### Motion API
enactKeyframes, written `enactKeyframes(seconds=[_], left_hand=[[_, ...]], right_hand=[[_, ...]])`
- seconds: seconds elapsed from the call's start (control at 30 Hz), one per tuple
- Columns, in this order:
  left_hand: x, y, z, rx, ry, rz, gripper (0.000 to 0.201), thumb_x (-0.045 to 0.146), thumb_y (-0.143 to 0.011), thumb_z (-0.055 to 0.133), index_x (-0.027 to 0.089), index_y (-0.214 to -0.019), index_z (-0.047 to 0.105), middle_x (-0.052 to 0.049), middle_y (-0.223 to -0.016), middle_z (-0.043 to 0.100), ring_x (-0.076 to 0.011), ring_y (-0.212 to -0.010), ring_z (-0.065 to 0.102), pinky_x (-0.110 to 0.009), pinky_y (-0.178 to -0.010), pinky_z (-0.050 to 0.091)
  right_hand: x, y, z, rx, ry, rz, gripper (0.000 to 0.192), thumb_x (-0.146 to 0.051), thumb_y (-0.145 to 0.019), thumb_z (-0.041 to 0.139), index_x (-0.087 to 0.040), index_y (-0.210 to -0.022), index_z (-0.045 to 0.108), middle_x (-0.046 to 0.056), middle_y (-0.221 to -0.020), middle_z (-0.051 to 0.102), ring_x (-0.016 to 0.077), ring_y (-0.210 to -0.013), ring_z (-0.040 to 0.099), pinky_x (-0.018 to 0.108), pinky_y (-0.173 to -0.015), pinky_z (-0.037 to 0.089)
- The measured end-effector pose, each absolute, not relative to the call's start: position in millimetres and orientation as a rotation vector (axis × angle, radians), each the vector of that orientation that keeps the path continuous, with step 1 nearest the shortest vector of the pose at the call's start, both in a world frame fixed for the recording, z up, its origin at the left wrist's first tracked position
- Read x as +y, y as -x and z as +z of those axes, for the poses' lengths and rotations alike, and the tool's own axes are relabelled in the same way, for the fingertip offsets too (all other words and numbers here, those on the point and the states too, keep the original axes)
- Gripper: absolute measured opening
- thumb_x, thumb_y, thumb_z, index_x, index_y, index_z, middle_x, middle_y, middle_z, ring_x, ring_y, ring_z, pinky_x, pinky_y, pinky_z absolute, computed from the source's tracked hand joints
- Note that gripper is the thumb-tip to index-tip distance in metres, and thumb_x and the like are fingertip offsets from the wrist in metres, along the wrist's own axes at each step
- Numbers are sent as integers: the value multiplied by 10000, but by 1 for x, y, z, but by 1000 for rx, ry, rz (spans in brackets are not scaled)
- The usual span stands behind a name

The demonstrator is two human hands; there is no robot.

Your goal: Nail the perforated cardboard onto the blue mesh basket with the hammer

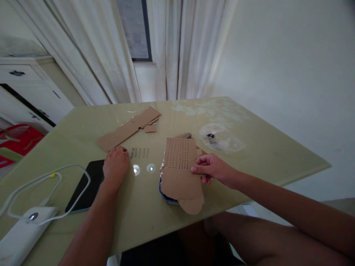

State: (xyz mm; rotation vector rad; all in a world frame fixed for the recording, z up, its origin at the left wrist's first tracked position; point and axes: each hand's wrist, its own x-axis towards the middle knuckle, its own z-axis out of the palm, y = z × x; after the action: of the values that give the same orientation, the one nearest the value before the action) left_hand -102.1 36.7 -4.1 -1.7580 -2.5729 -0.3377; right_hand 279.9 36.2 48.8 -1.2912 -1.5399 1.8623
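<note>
One punched cardboard sheet point(181, 179) lies over the blue container point(165, 197), edge pinched in your right hand point(210, 168), likely to steady it; your left hand point(117, 164) curls by the nails point(133, 152), grip unclear.

perforated cardboard sheet point(179, 181), brown, ragged-edged

hands point(116, 164): bare | forearms point(280, 197): bare | lap clothing point(155, 251): dark

Pale curtains point(94, 48) flank a dark-framed window point(134, 29). A white cabinet point(36, 96) stands at left, a plain wall point(291, 74) at right.
</note>
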Motion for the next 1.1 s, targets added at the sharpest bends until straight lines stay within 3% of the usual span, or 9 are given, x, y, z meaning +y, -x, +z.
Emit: enactKeyframes(seconds=[0.4,0.6,0.83,1.1], left_hand=[[39,103,-4,-2583,1767,-313,330,267,-1055,470,104,-1169,733,-233,-1202,762,-410,-1162,718,-495,-978,565],[38,102,-3,-2582,1755,-311,306,273,-1054,482,135,-1155,736,-226,-1203,765,-396,-1147,722,-475,-963,561],[39,101,-4,-2571,1743,-298,307,261,-1049,492,115,-1137,746,-238,-1194,762,-394,-1110,734,-474,-945,567],[40,101,-6,-2532,1775,-285,323,227,-1033,490,76,-1153,749,-262,-1176,760,-407,-1162,722,-487,-1011,560]], right_hand=[[35,-280,47,-1599,1355,1831,592,-635,-672,986,-208,-786,592,-36,-586,669,80,-423,569,187,-371,369],[35,-278,46,-1510,1321,1871,631,-588,-614,1031,-228,-840,566,-36,-588,695,93,-417,581,193,-386,423],[36,-280,44,-1625,1408,1861,621,-684,-668,975,-214,-785,587,-4,-595,716,114,-438,629,208,-392,460],[36,-281,46,-1660,1430,1870,657,-782,-678,919,-190,-719,639,-7,-560,679,79,-431,583,174,-362,359]])
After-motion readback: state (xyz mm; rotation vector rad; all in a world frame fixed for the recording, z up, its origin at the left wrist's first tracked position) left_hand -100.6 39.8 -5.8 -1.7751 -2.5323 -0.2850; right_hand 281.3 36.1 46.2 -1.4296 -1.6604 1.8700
